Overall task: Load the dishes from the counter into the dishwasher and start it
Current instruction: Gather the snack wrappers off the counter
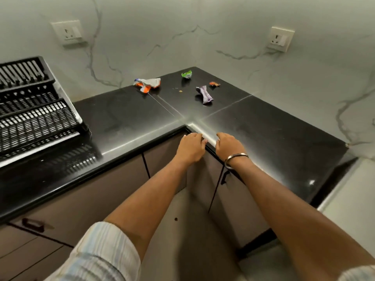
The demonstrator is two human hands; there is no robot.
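No dishes show anywhere on the black L-shaped surface (pixel 129 116), and no dishwasher can be told apart from the cabinet fronts below it, so the task's own things are out of sight at this moment. What the surface does carry, toward its back corner, is litter: a crumpled white-and-orange wrapper (pixel 147 84), a green wrapper (pixel 186 74), a purple wrapper (pixel 204 95) and a small orange scrap (pixel 214 84), all well apart from the front edge, with a few crumbs between them. To the left stands a black tiered dish rack (pixel 30 102), which looks bare of plates. The left hand (pixel 190 148) and the right hand (pixel 230 146) rest at the inner corner of the surface, fingers bent over its front lip, holding no object; the right wrist wears a metal bangle (pixel 236 160). Below them run brown cabinet doors (pixel 168 151) with dark handles. By my judgement the loading is either finished or not yet begun here. Any dishes, once found, would likely be stiff, breakable and slick if wet, best taken by the rim with thumb above and fingers beneath. The wrappers are featherlight and would need only a pinch.
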